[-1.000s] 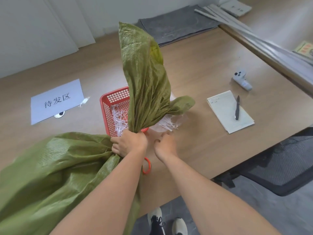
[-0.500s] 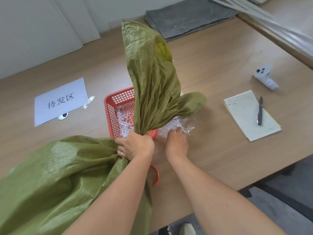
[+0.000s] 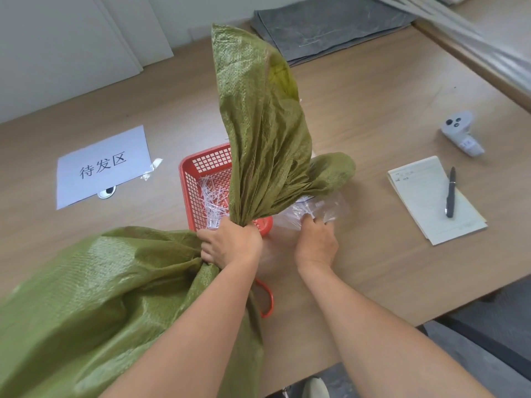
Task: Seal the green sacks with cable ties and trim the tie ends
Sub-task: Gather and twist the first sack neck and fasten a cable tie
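A green woven sack (image 3: 86, 305) lies on the table at the lower left, its gathered neck standing upright. My left hand (image 3: 230, 244) is clenched around that neck. My right hand (image 3: 316, 239) rests on a clear plastic bag of white cable ties (image 3: 316, 208) to the right of the neck; its fingertips press into the bag and are partly hidden. Behind the neck stands a red mesh basket (image 3: 201, 168) holding white trimmed tie ends. A red-orange loop handle (image 3: 267, 300), perhaps of a cutting tool, shows below my left wrist.
A white paper sign (image 3: 100, 168) with printed characters is taped at the left. A notepad (image 3: 431, 202) with a black pen (image 3: 450, 192) lies at the right, a grey controller (image 3: 461, 132) beyond it. Grey mats (image 3: 330, 27) lie at the back. The table's front edge runs close below.
My right hand has moved forward and to the right, from beside the sack's neck onto the clear bag of ties. The left hand keeps its grip on the neck. The view has shifted slightly.
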### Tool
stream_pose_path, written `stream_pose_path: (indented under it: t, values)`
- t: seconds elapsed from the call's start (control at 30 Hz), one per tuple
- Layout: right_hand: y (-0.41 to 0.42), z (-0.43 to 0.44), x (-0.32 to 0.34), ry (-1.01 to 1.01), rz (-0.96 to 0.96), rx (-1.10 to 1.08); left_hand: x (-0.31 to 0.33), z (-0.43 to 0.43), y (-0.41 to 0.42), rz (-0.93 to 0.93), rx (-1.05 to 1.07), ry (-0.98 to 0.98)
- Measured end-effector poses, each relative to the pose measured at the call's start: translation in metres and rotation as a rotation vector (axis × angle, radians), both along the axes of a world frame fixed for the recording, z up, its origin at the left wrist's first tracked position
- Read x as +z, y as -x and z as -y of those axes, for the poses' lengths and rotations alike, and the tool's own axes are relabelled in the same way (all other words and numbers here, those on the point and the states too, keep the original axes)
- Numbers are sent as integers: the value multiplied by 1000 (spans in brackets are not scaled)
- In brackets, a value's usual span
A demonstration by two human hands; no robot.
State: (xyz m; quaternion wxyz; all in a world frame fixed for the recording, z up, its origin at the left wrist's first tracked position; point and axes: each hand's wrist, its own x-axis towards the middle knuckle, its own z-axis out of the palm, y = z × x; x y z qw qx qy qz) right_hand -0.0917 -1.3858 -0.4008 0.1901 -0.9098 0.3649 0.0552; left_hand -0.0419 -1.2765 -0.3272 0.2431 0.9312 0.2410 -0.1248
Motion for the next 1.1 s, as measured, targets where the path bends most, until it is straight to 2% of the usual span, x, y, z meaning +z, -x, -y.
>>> stream_pose_path:
  t: [0.3,0.6,0.87,1.1]
  values:
    - [6,6,14,-32,-46,57,5,-5,1,7,0,24]
    - [23,3,47,-10,-46,-23,21,-13,7,8,-17,22]
    - [32,-4,117,-165,79,-112,66,-29,20,51,-12,48]
    - [45,-25,188,-323,246,-157,124,-58,33,183,-30,19]
